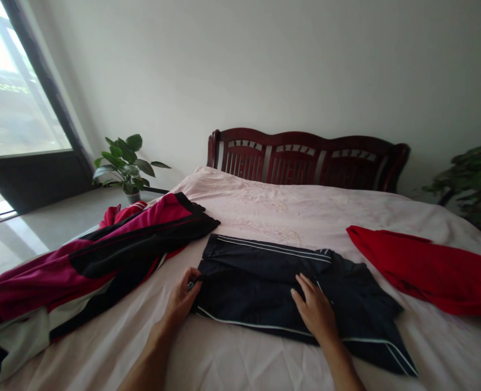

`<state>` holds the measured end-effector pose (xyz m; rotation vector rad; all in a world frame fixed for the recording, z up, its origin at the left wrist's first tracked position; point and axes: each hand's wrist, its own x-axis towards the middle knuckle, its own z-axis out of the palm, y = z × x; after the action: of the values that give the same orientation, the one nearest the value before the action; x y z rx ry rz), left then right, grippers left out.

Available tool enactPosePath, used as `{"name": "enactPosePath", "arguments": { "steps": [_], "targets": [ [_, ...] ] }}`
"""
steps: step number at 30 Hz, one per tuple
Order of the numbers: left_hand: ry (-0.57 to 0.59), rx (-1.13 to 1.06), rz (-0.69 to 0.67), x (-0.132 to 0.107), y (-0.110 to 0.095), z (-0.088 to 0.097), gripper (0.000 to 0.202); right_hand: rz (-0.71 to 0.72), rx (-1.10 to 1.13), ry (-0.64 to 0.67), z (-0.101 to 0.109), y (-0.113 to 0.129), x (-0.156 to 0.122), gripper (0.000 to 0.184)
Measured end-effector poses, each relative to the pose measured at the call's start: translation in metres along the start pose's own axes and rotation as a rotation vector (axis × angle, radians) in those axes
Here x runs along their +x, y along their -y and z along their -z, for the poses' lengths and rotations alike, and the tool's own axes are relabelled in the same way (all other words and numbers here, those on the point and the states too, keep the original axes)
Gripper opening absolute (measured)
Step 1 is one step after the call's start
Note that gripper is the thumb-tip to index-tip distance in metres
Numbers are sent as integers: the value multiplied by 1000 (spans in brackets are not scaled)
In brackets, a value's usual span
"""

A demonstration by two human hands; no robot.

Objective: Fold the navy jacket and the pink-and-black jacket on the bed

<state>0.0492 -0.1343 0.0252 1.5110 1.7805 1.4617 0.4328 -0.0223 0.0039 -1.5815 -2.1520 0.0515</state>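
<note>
A dark navy sportswear garment with white piping [260,293] lies folded and fairly flat on the bed in front of me. At its left end, my left hand [185,296] pinches the edge of the cloth between thumb and fingers. My right hand [314,307] rests on the middle of the garment, palm down with its fingers spread. The garment's right end fans out loosely, with white stripes near its lower corner. I cannot tell for certain whether it is trousers or a top.
Magenta, black and white clothing [122,250] is heaped on the left, with a red piece [120,214] behind it. Folded red cloth [423,269] lies at the right. Beyond the pink bedsheet [240,203] stands a wooden headboard [293,163], with potted plants [124,163] either side.
</note>
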Motion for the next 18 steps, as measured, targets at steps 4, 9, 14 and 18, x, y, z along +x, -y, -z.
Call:
{"name": "enactPosePath", "arguments": {
  "steps": [4,9,14,18],
  "targets": [
    [-72,-48,24,1,5,-6,10,-6,-10,13,1,2,0,58],
    [-75,15,81,5,12,-9,30,-11,-3,0,1,3,-1,57],
    [49,229,126,11,10,-5,42,-45,28,-60,0,3,-2,56],
    [97,345,111,11,8,-6,34,-206,-49,-81,1,5,-1,56]
  ]
}}
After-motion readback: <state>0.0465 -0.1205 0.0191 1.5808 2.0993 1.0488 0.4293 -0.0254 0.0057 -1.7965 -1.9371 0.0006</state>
